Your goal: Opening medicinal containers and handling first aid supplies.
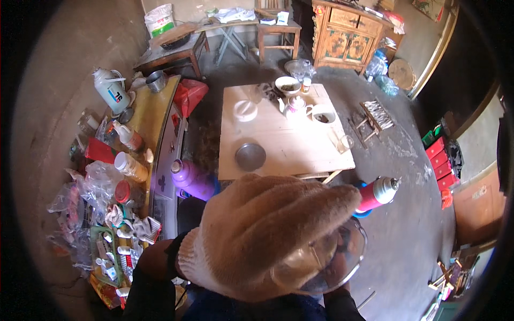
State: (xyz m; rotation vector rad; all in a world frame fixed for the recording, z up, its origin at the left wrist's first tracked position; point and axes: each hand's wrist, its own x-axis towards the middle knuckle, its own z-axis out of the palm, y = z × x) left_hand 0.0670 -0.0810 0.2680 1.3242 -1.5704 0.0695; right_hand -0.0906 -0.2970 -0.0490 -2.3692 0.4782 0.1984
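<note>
My left hand [277, 224] wears a beige knitted glove and fills the lower middle of the view, close to the camera. Its gloved fingers reach toward the upper right, across a clear glass vessel [357, 234] with a round rim. Whether this hand grips the vessel or only lies against it, I cannot tell. Seen partly through the glass, my right hand [342, 263] holds the vessel from the far right side. Beyond the glove stands a low wooden table [281, 148]. On it are a round dark lid [250, 156], a white lid [245, 110] and a white teapot [296, 106].
Two bowls [287, 85] and a drinking glass [344, 144] also occupy the table. A purple thermos [192, 179] stands left, a red thermos [377, 194] right. Along the left wall, a cluttered cabinet [138, 100] carries bottles and bags. A small stool [377, 114] sits on the floor.
</note>
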